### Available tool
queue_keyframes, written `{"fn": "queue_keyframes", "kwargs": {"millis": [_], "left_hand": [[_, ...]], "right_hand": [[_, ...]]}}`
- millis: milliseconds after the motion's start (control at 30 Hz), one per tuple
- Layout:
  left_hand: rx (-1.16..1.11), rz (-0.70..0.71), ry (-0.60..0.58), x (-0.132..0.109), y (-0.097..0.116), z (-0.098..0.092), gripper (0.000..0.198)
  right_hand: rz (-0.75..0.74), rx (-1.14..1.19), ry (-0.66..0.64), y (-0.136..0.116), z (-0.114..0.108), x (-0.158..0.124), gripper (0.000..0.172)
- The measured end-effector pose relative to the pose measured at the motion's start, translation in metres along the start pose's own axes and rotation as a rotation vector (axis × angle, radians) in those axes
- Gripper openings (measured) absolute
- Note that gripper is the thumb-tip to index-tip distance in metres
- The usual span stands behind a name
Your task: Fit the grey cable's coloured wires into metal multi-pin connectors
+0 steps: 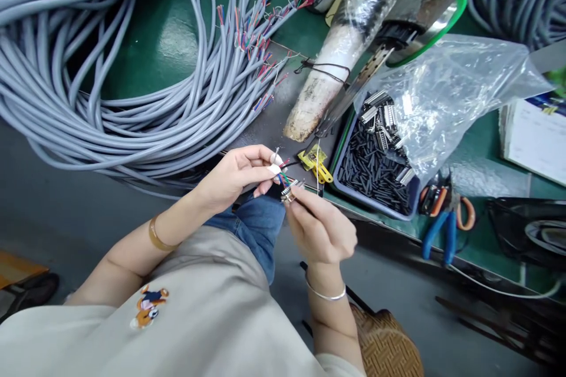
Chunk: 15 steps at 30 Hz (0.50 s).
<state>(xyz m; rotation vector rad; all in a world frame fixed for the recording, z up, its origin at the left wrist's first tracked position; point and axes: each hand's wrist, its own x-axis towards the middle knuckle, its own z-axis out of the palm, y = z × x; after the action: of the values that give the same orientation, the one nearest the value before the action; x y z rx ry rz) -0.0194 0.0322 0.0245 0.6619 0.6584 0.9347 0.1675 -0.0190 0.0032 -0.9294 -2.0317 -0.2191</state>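
Note:
Between the fingertips of my left hand (241, 177) are thin coloured wires (283, 178), pinched near their ends. My right hand (322, 224) grips a small metal multi-pin connector (290, 191) by its edge, thumb and forefinger closed on it. The wires reach the connector's pin side; whether each one is attached is too small to tell. Both hands are held just off the bench's front edge, above my lap. Just beyond them, a soldering iron (338, 109) points down toward a yellow piece (316, 164) lying on the bench.
A large bundle of grey cables (145, 123) with stripped ends fills the left. A tray (338, 179) of black sleeves and metal connectors (381, 118) stands right, beside a plastic bag (460, 88). Blue-handled pliers (442, 232) lie farther right. A fume hose (325, 76) hangs above the bench.

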Motion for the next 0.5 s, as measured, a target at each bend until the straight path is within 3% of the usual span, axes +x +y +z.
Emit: {"fn": "queue_keyframes", "kwargs": {"millis": [100, 267, 300, 400, 500], "left_hand": [[0.024, 0.034, 0.023, -0.002, 0.0, -0.001, 0.026], [0.155, 0.04, 0.059, -0.008, -0.008, 0.003, 0.023], [0.173, 0.03, 0.052, -0.009, -0.01, 0.004, 0.022], [0.197, 0.022, 0.025, -0.012, -0.014, 0.006, 0.02], [0.19, 0.054, -0.015, -0.014, -0.017, 0.004, 0.019]], "right_hand": [[0.059, 0.106, -0.071, 0.003, 0.006, -0.006, 0.015], [0.506, 0.123, 0.313, 0.0, -0.018, 0.011, 0.011], [0.546, 0.099, 0.224, -0.002, -0.024, 0.018, 0.01], [0.676, 0.231, -0.207, -0.005, -0.036, 0.036, 0.008], [0.807, 0.387, -0.335, 0.0, -0.033, 0.043, 0.016]]}}
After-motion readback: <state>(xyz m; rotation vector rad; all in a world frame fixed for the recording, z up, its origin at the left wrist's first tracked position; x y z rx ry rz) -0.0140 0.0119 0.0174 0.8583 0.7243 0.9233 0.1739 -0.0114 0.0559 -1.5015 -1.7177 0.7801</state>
